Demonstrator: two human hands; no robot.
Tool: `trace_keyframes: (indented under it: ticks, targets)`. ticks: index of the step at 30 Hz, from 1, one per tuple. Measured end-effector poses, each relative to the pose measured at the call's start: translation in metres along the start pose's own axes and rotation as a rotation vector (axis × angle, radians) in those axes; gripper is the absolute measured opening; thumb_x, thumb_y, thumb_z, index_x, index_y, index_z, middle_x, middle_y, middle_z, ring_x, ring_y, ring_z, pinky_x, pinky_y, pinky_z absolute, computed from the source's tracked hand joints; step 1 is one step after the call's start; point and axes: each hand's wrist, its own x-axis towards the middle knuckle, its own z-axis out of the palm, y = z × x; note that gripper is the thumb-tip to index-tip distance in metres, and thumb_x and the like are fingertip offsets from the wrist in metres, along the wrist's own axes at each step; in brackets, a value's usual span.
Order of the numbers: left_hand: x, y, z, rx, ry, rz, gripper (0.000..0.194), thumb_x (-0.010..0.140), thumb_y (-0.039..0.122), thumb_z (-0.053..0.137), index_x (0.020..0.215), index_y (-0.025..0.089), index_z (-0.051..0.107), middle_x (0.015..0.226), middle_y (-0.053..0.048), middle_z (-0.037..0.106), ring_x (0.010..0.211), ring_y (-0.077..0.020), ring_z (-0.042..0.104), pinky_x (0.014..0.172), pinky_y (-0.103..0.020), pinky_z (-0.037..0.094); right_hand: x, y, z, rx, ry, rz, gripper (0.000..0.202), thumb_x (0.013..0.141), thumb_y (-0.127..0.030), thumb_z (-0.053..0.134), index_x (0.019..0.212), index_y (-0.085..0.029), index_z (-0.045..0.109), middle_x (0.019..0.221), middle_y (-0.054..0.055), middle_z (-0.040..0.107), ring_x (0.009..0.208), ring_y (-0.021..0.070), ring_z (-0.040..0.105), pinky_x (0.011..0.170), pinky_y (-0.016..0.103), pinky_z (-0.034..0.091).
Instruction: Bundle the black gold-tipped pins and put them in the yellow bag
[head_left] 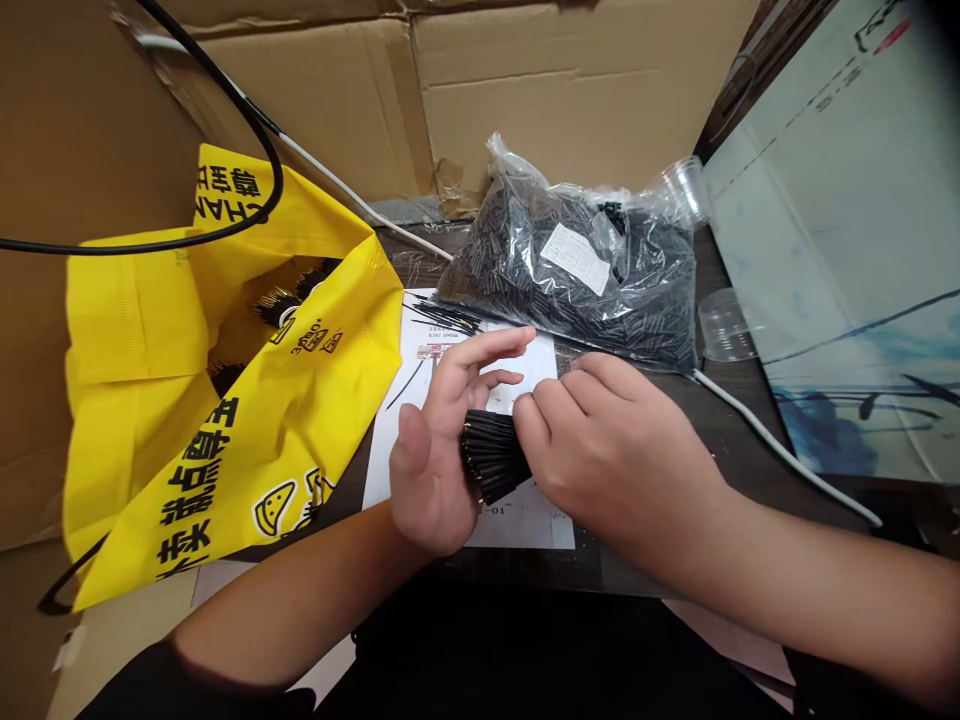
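Note:
My right hand [607, 425] is closed round a bundle of thin black wires [495, 455], whose ends fan out to the left and show small gold-coloured tips. Against those ends rests the palm of my left hand [442, 450], its fingers spread and its thumb raised. The rest of the bundle is hidden in my right fist. Below both hands lies a printed white sheet [487, 535]. Several loose black wires [442, 314] lie on the sheet's far end, with a single one [406, 384] nearer my left hand.
A clear plastic bag [517, 260] full of short black tubes stands behind my hands. At left, a yellow bag [337, 400] gapes with gold-tipped bundles [277, 305] inside. Clear plastic cups [724, 325] sit at right. A black cable [281, 170] hangs across the upper left; cardboard [562, 100] walls the back.

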Motion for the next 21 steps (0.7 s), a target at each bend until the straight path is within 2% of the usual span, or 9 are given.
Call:
trace_keyframes:
  ticks: [4, 10, 16, 21]
  targets:
    - [-0.002, -0.007, 0.0, 0.112, 0.059, 0.125, 0.076, 0.1, 0.07, 0.013, 0.127, 0.02, 0.064, 0.142, -0.012, 0.061, 0.132, -0.0313, 0.055, 0.115, -0.051, 0.041, 0.003, -0.007, 0.007, 0.052, -0.006, 0.009, 0.027, 0.096, -0.009, 0.044, 0.076, -0.019, 0.058, 0.061, 0.002, 0.054, 0.054, 0.0211, 0.051, 0.06, 0.035, 0.03]
    - [-0.003, -0.014, -0.006, 0.225, 0.013, 0.169, 0.068, 0.104, 0.059, 0.014, 0.134, 0.022, 0.062, 0.145, -0.01, 0.059, 0.138, -0.031, 0.051, 0.114, -0.051, 0.04, 0.005, -0.009, 0.007, 0.131, -0.045, 0.031, 0.026, 0.087, -0.001, 0.042, 0.077, -0.019, 0.058, 0.06, 0.002, 0.055, 0.05, 0.0204, 0.051, 0.057, 0.034, 0.02]
    - [-0.004, -0.018, -0.012, 0.327, -0.078, 0.181, 0.067, 0.107, 0.058, 0.016, 0.142, 0.024, 0.061, 0.153, -0.008, 0.056, 0.142, -0.0292, 0.051, 0.118, -0.051, 0.041, 0.005, -0.009, 0.006, 0.147, -0.076, -0.022, 0.027, 0.088, -0.001, 0.041, 0.074, -0.019, 0.056, 0.059, 0.003, 0.056, 0.051, 0.0209, 0.052, 0.056, 0.035, 0.021]
    - [-0.007, -0.023, -0.013, 0.374, -0.085, 0.265, 0.06, 0.109, 0.046, 0.018, 0.147, 0.023, 0.059, 0.154, -0.008, 0.055, 0.143, -0.0299, 0.051, 0.121, -0.055, 0.04, 0.006, -0.012, 0.009, 0.162, -0.045, -0.026, 0.029, 0.085, 0.0, 0.04, 0.07, -0.019, 0.055, 0.059, 0.004, 0.058, 0.052, 0.021, 0.056, 0.055, 0.035, 0.025]
